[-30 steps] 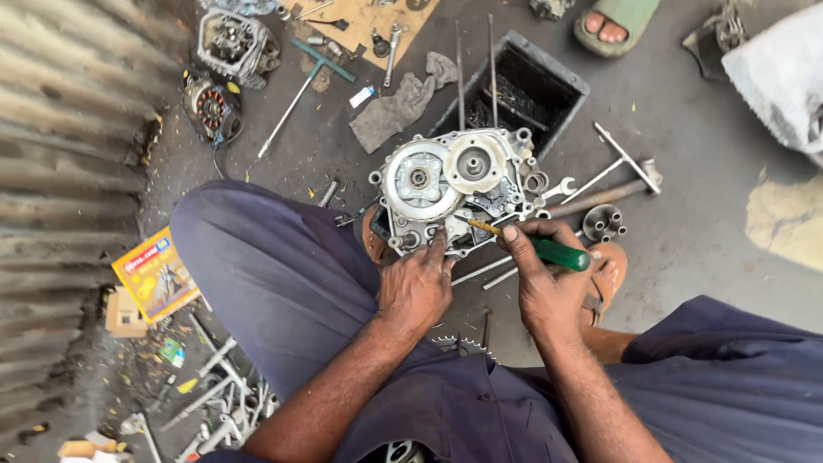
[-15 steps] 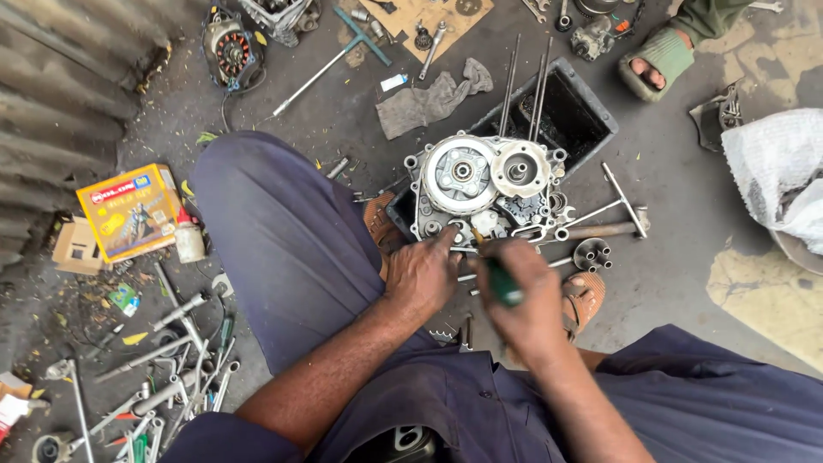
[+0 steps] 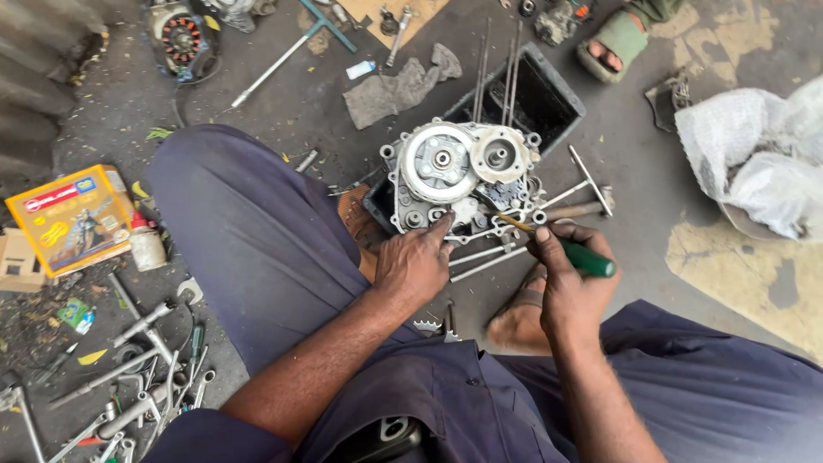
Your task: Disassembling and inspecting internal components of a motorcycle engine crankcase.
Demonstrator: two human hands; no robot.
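A grey metal engine case [image 3: 463, 176] with two round discs on top sits on the ground between my knees. My left hand [image 3: 414, 261] rests on its near edge, the forefinger stretched onto the casing. My right hand [image 3: 567, 283] grips a green-handled screwdriver [image 3: 573, 252], whose shaft slants up-left and whose tip touches the case's lower right side. Several long bolts [image 3: 480, 257] lie just under the case.
A black tray [image 3: 549, 99] stands behind the case, with a grey rag [image 3: 399, 86] to its left. A pile of wrenches [image 3: 129, 377] lies at the lower left near a yellow box [image 3: 73, 219]. A white bag [image 3: 763, 163] is on the right; another person's sandalled foot [image 3: 613, 43] is at the top.
The view has shifted, so the case sits more to the right. My right hand has drawn back to the right and the screwdriver shows in full; my left hand stays on the case.
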